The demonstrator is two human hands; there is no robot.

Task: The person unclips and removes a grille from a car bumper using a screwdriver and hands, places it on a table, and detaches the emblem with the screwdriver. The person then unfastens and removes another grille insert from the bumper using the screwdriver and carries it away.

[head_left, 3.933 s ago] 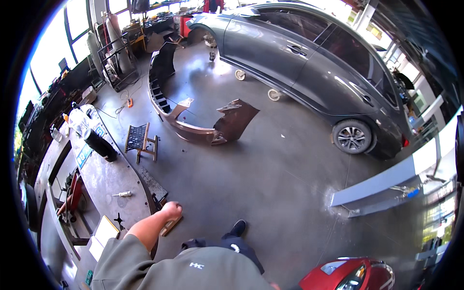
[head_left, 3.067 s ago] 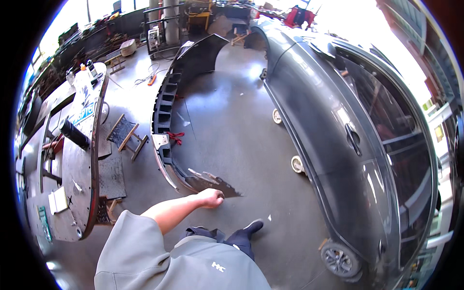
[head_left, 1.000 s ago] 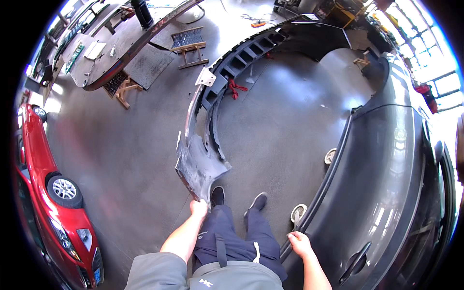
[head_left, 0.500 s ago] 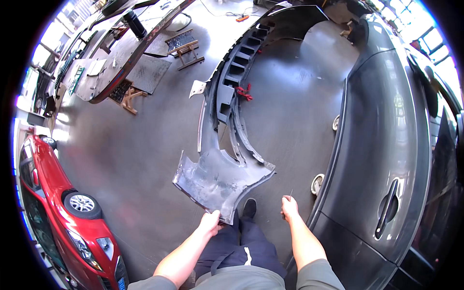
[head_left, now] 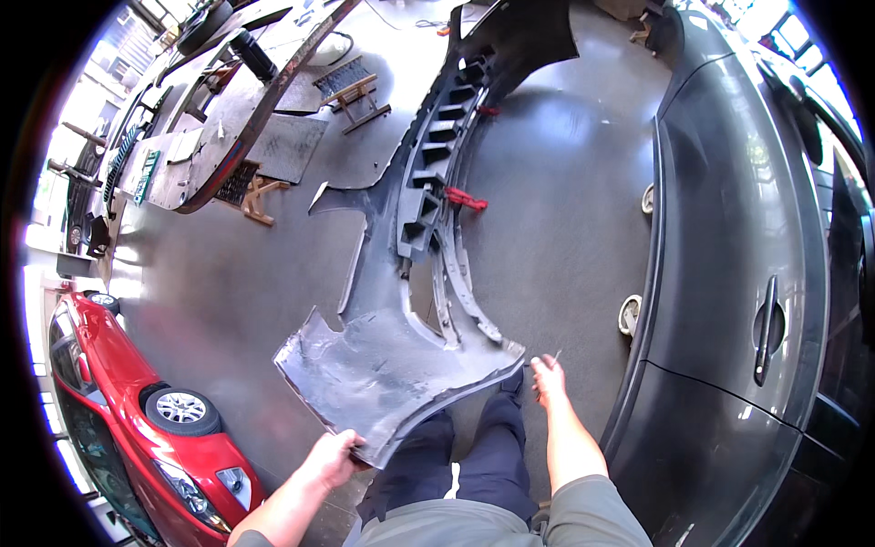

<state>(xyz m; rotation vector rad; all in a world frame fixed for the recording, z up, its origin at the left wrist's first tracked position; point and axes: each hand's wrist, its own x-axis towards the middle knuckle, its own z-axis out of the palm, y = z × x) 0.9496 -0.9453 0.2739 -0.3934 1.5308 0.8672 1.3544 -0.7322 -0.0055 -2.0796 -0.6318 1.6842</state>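
A long dark grey car bumper cover (head_left: 365, 365) stretches away from me across the middle, its hollow inner side facing up. On its near left corner my left hand (head_left: 334, 458) is closed, thumb on top of the edge. A row of black, box-like ribs (head_left: 447, 137) runs along the bumper, with red clip-like pieces (head_left: 467, 198) on its right side. My right hand (head_left: 549, 378) is closed, just right of the bumper's near right corner and apart from it. A thin pointed tool (head_left: 559, 354) sticks up from its fingers; its handle is hidden in the grip.
A dark grey car (head_left: 729, 228) stands close on my right, with white wheel-like rounds (head_left: 630, 314) along its lower edge. At the left is a red car (head_left: 128, 374). A cluttered workbench (head_left: 205, 173) and a small folding stool (head_left: 351, 87) stand at the far left.
My left hand and the bumper's near end have shifted left and toward me, and the bumper has tilted. My right hand stays closed on the tool. The whole view has moved slightly.
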